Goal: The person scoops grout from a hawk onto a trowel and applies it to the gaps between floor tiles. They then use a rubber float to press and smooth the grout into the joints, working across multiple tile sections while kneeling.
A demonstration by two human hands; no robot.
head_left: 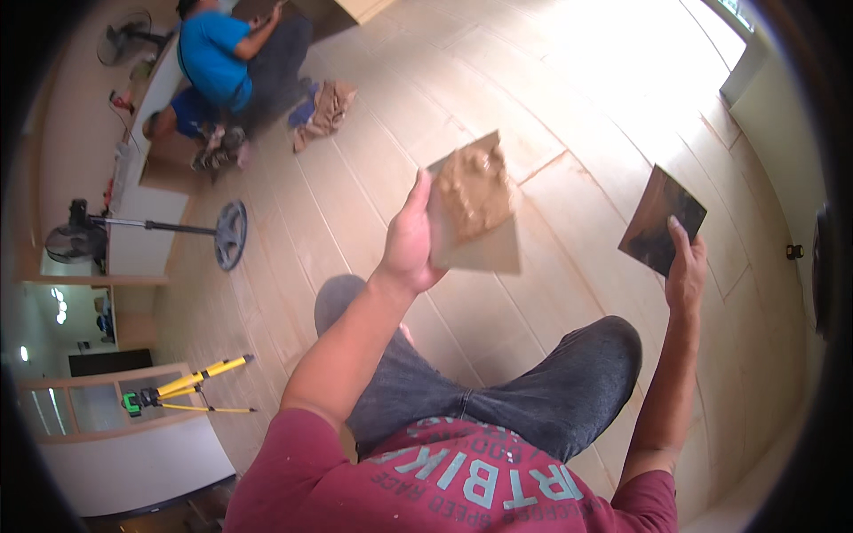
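My left hand (413, 235) grips a greyish square plate (484, 253) with a lumpy mound of tan paste (471, 186) on it, held up at the middle of my view. My right hand (686, 266) grips a thin, dark square blade (649, 213) at the right, thumb on its face, with smears on the surface. The two plates are apart. My knees are bent below them.
A person in blue (213, 58) crouches at the upper left near crumpled cloths (324, 115). Standing fans (229, 235) and a yellow tripod with a green device (178, 391) are on the left. Pale tile floor (577, 89) stretches ahead; a wall (773, 151) runs along the right.
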